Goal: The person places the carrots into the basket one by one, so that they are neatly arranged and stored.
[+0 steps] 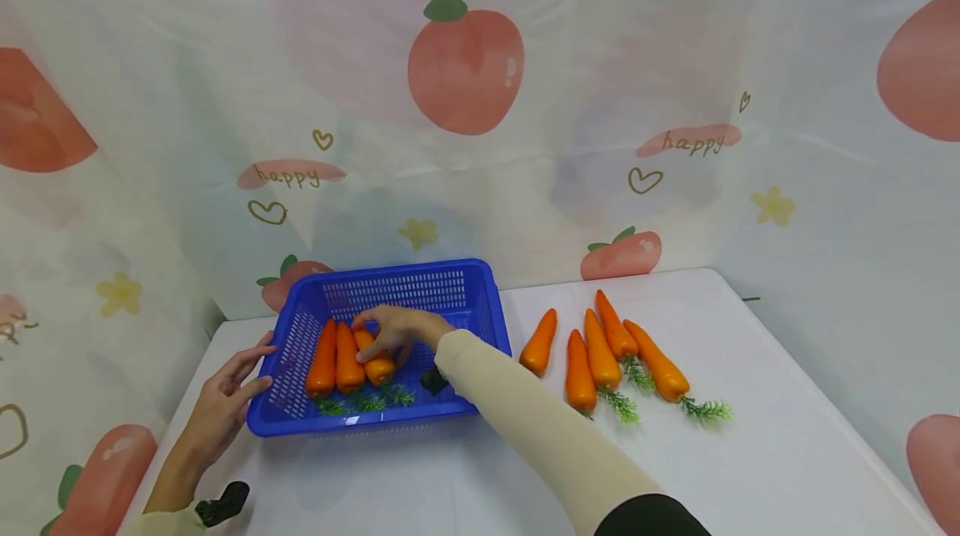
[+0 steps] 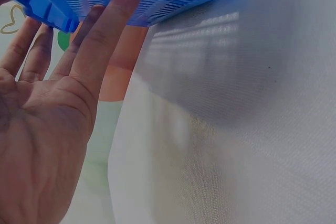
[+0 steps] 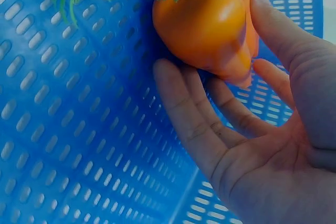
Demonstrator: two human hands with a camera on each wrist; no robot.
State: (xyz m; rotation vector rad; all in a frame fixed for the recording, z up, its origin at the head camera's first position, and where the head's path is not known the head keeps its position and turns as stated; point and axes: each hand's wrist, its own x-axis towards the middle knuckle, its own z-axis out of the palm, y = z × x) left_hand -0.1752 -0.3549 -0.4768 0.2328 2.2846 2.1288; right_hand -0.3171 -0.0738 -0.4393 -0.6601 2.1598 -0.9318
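In the head view, a blue perforated basket (image 1: 375, 415) stands on the white table with carrots in it. Two orange carrots, one (image 1: 323, 361) at the left and another (image 1: 349, 361) beside it, lie side by side. My right hand (image 1: 393, 328) reaches in over the third carrot (image 1: 380, 369). In the right wrist view, thumb and fingers of that hand (image 3: 247, 129) curl around this carrot (image 3: 205, 19), its leafy end toward the camera. My left hand (image 1: 217, 407) touches the basket's left side with extended fingers (image 2: 100, 45).
Right of the basket lie more carrots: a single one (image 1: 540, 343) close to it, and a group including one (image 1: 580, 373) at the front and another (image 1: 660, 365) at the right, some with green tops (image 1: 707, 411). A fruit-printed curtain (image 1: 525, 211) hangs behind the table (image 1: 750, 469).
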